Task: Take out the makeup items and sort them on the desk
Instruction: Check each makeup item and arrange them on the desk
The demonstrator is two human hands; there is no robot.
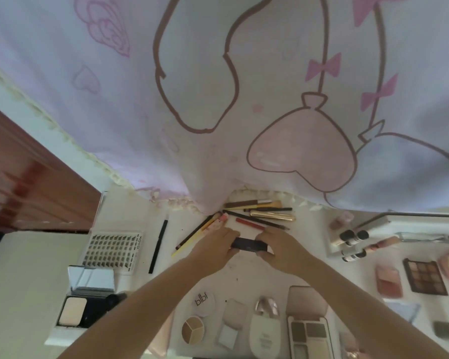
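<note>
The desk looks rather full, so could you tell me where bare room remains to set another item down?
Bare patches: between the black pencil and the lash tray, and between the hands and the small bottles. Crowded: the near edge around the open palette, and the pencil and brush pile by the curtain.

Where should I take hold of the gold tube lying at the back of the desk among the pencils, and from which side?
Grip the gold tube across its middle, coming straight down from above. It lies flat, its long axis left to right, so fingers can close over its front and back sides. A thin dark pencil lies close along its front, so a low approach from the front would probably knock that.
</note>
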